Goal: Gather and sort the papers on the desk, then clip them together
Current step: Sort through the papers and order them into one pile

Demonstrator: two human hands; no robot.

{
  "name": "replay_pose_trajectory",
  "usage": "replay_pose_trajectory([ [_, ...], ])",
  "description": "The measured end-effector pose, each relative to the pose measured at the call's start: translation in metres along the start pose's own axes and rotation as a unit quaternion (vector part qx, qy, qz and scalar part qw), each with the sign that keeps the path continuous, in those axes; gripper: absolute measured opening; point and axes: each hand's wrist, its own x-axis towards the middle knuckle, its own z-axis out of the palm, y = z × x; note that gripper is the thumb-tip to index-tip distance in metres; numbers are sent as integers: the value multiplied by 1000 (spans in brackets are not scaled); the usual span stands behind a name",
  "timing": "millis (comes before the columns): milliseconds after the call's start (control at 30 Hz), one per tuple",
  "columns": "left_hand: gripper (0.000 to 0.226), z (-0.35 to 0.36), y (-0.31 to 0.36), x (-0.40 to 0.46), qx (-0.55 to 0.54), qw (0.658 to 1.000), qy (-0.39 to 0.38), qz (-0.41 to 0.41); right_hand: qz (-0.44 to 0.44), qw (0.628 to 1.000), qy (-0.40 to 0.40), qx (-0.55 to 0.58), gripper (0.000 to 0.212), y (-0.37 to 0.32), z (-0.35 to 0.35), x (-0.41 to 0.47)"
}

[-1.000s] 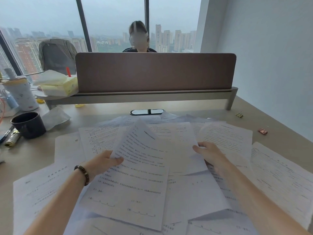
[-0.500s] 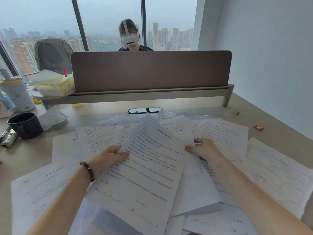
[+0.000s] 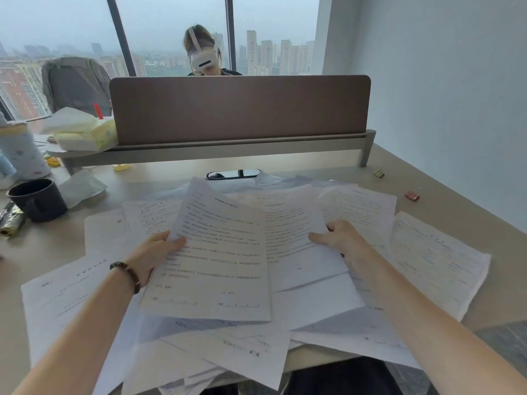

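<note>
Several printed white sheets lie scattered and overlapping across the beige desk [image 3: 445, 189]. My left hand [image 3: 155, 253], with a bead bracelet at the wrist, grips the left edge of one printed sheet [image 3: 216, 258] lifted above the pile. My right hand [image 3: 340, 238] holds the right edge of a second sheet [image 3: 291, 232] that sits partly under the first. More loose papers [image 3: 433, 258] spread to the right and others [image 3: 65, 286] to the left. A red binder clip [image 3: 412, 196] and a gold binder clip [image 3: 379, 173] lie on the desk at the far right.
A brown divider panel [image 3: 239, 106] crosses the back of the desk; a person with a white headset sits behind it. A dark mug [image 3: 38, 199], a tissue [image 3: 81, 188], a patterned tumbler [image 3: 21, 151] and a tissue pack [image 3: 85, 132] stand at the left. Papers overhang the near desk edge.
Both hands have lifted and turned their sheets; the left-hand sheet swung from tilted to nearly square and now overlaps the right-hand sheet. The view shifted slightly.
</note>
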Motion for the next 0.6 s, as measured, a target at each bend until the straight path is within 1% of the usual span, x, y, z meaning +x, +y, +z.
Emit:
replay_pose_trajectory([
  [33,19,1,-1,-1,5,1000,1,2,-9,1000,10,-20,28,1,1,-1],
  [133,20,4,-1,-6,16,1000,3,10,-43,993,53,-91,19,2,-4,-7],
  [167,19,6,-1,-8,17,1000,5,9,-51,988,65,-128,21,1,-7,-10],
  [200,20,7,-1,-10,18,1000,7,6,-57,981,71,-169,29,2,-11,-12],
  [267,20,11,-1,-14,20,1000,10,-2,-35,958,79,-274,47,8,-21,-11],
  [333,20,16,0,-17,34,999,12,-5,15,923,80,-376,60,15,-31,-12],
  [367,18,19,1,-18,40,999,14,-4,42,911,72,-404,64,19,-35,-13],
  [433,15,24,3,-20,44,999,13,-4,67,901,56,-425,65,26,-41,-16],
  [500,15,28,4,-22,48,999,9,-7,64,902,53,-424,62,30,-45,-20],
  [533,15,30,4,-22,53,999,8,-8,58,905,60,-417,60,31,-46,-22],
  [600,14,32,4,-22,65,998,11,-6,36,914,99,-393,56,31,-48,-27],
])
